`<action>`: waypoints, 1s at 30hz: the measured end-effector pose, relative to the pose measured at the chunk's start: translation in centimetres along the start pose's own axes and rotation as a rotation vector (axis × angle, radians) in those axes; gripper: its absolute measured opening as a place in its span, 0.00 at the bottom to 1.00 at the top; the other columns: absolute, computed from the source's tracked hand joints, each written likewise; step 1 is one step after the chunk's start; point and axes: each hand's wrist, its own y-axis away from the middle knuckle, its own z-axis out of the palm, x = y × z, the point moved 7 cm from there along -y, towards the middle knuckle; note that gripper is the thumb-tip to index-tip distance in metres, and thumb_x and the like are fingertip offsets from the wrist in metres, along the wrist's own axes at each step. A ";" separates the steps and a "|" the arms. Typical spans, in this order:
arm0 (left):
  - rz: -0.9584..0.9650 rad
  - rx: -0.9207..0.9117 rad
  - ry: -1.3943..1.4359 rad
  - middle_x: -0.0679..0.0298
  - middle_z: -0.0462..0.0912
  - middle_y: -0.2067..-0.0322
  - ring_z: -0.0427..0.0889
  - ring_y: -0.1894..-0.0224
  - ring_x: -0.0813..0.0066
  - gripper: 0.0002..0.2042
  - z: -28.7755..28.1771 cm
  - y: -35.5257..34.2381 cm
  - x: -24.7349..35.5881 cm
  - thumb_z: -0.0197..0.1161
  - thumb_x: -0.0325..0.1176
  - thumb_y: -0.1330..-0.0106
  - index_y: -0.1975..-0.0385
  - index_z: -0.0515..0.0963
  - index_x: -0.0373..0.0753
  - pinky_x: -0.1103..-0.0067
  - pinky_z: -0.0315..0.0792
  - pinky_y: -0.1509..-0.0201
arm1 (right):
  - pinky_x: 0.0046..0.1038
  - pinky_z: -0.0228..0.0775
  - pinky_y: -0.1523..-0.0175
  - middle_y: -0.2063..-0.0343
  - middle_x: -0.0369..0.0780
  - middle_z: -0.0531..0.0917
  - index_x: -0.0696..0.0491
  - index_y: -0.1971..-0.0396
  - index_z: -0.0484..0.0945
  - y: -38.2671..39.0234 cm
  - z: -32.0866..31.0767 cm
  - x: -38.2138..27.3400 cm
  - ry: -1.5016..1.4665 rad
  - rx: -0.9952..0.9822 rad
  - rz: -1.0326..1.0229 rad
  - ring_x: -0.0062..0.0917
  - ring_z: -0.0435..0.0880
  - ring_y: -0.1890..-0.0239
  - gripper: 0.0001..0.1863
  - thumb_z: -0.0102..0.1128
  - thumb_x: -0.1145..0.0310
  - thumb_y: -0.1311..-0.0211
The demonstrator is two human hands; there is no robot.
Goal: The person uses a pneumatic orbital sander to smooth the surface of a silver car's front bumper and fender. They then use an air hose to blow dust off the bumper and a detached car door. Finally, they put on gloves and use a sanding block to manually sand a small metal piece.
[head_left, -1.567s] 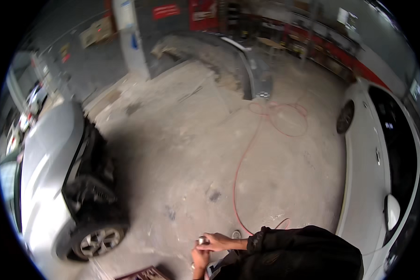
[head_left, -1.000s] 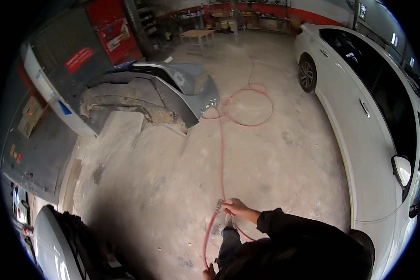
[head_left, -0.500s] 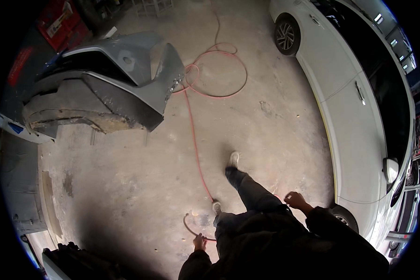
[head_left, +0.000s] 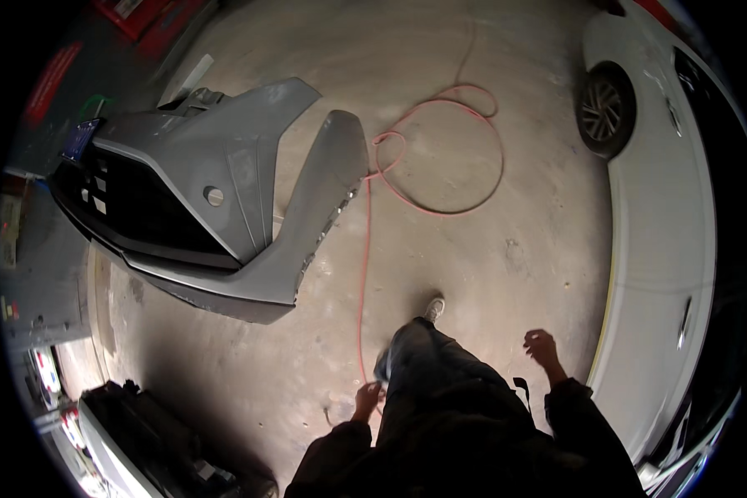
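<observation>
Red hose point(head_left: 365, 249) lies on floor point(head_left: 481, 274), its loops well ahead of both hands, its straight part coming down to left hand point(head_left: 368, 400). Left fingers are bent just where hose arrives; whether they clamp on it, cannot tell. Right hand point(head_left: 544, 347) is well apart from hose, fingers loosely curled, nothing seen inside. Grey bumper point(head_left: 232, 166) is toward left edge of floor, white car point(head_left: 656, 232) along right edge.
</observation>
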 end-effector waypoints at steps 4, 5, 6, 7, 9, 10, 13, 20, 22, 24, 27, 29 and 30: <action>0.149 0.209 -0.262 0.57 0.87 0.65 0.86 0.61 0.65 0.16 2.5 -3.8 14.1 0.59 0.47 0.35 0.64 0.84 0.40 0.72 0.76 0.57 | 0.21 0.71 0.77 0.78 0.38 0.84 0.54 0.65 0.79 -11.3 -5.3 -11.2 -0.063 0.038 0.020 0.19 0.82 0.80 0.06 0.60 0.69 0.39; 0.181 0.241 -0.292 0.57 0.86 0.64 0.85 0.61 0.63 0.15 2.7 -5.0 17.3 0.61 0.45 0.36 0.64 0.84 0.41 0.71 0.77 0.58 | 0.21 0.72 0.77 0.77 0.38 0.84 0.54 0.64 0.79 -13.9 -6.1 -13.8 -0.030 0.028 0.037 0.19 0.82 0.79 0.07 0.60 0.68 0.39; 0.211 0.278 -0.319 0.57 0.86 0.64 0.85 0.61 0.60 0.13 2.5 -6.1 21.9 0.63 0.44 0.37 0.64 0.84 0.41 0.69 0.77 0.59 | 0.22 0.72 0.76 0.77 0.38 0.84 0.55 0.64 0.79 -16.4 -6.7 -16.6 0.005 0.014 0.049 0.19 0.82 0.79 0.07 0.59 0.67 0.38; 0.322 0.409 -0.364 0.58 0.85 0.65 0.84 0.64 0.58 0.11 1.2 -6.0 28.3 0.65 0.41 0.38 0.62 0.83 0.42 0.68 0.76 0.61 | 0.23 0.74 0.75 0.76 0.38 0.84 0.56 0.63 0.79 -19.0 -7.1 -18.7 0.046 -0.014 0.053 0.21 0.83 0.78 0.08 0.59 0.67 0.37; 0.521 0.718 -0.476 0.61 0.83 0.67 0.82 0.69 0.59 0.12 -2.5 -6.6 39.5 0.69 0.36 0.41 0.58 0.80 0.43 0.67 0.75 0.66 | 0.23 0.71 0.76 0.77 0.38 0.84 0.54 0.63 0.79 -24.3 -7.4 -21.4 0.095 -0.096 -0.033 0.20 0.81 0.79 0.08 0.59 0.65 0.36; 0.566 0.817 -0.447 0.60 0.83 0.63 0.82 0.69 0.60 0.13 -5.2 -7.2 44.9 0.68 0.34 0.40 0.57 0.79 0.42 0.67 0.75 0.67 | 0.22 0.70 0.77 0.77 0.38 0.84 0.53 0.63 0.79 -26.5 -7.5 -22.2 0.115 -0.133 -0.068 0.20 0.81 0.80 0.08 0.58 0.65 0.36; 0.480 1.048 -0.493 0.59 0.82 0.55 0.83 0.64 0.56 0.18 -12.6 -10.3 57.3 0.69 0.35 0.41 0.51 0.76 0.42 0.66 0.76 0.62 | 0.25 0.77 0.71 0.75 0.39 0.84 0.59 0.63 0.79 -32.0 -8.7 -25.3 0.222 -0.220 0.029 0.23 0.84 0.76 0.11 0.60 0.66 0.39; 0.061 0.633 -1.051 0.54 0.84 0.70 0.83 0.64 0.52 0.20 -18.9 -22.3 59.7 0.65 0.55 0.42 0.72 0.84 0.42 0.61 0.75 0.60 | 0.19 0.67 0.79 0.75 0.38 0.83 0.52 0.63 0.79 -46.9 -16.7 -33.4 -0.083 -0.148 0.023 0.17 0.78 0.82 0.07 0.58 0.65 0.36; 0.214 0.507 -1.230 0.56 0.81 0.75 0.81 0.69 0.54 0.18 -19.8 -24.4 57.4 0.63 0.53 0.40 0.75 0.83 0.43 0.60 0.72 0.65 | 0.20 0.68 0.79 0.76 0.38 0.83 0.52 0.62 0.79 -52.0 -18.9 -32.0 -0.193 -0.114 0.103 0.16 0.79 0.81 0.07 0.59 0.67 0.36; 0.437 0.438 -1.373 0.57 0.78 0.79 0.79 0.74 0.56 0.17 -20.6 -23.9 55.8 0.62 0.51 0.37 0.78 0.83 0.45 0.59 0.70 0.69 | 0.22 0.70 0.79 0.77 0.38 0.83 0.53 0.64 0.79 -56.2 -18.5 -34.8 -0.248 -0.247 -0.007 0.18 0.80 0.80 0.07 0.61 0.67 0.38; -0.001 0.271 -1.283 0.55 0.83 0.71 0.83 0.64 0.55 0.10 -19.3 -24.2 59.4 0.60 0.47 0.34 0.69 0.86 0.53 0.63 0.77 0.61 | 0.28 0.73 0.75 0.75 0.38 0.84 0.54 0.64 0.80 -61.7 -19.9 -38.5 0.110 -0.224 0.091 0.22 0.83 0.78 0.09 0.62 0.65 0.39; -0.294 0.294 -1.158 0.54 0.84 0.64 0.84 0.58 0.54 0.09 -18.4 -24.3 59.0 0.58 0.42 0.33 0.65 0.85 0.49 0.63 0.78 0.55 | 0.32 0.76 0.68 0.71 0.39 0.84 0.53 0.62 0.80 -67.3 -20.7 -42.9 0.456 -0.343 -0.169 0.30 0.83 0.72 0.12 0.64 0.62 0.42; -0.465 0.343 -1.156 0.54 0.84 0.61 0.84 0.56 0.54 0.09 -19.1 -24.0 57.4 0.59 0.39 0.33 0.63 0.84 0.46 0.63 0.77 0.53 | 0.35 0.76 0.63 0.69 0.41 0.84 0.54 0.62 0.81 -70.0 -21.3 -44.1 0.708 -0.439 -0.468 0.34 0.83 0.67 0.13 0.64 0.62 0.43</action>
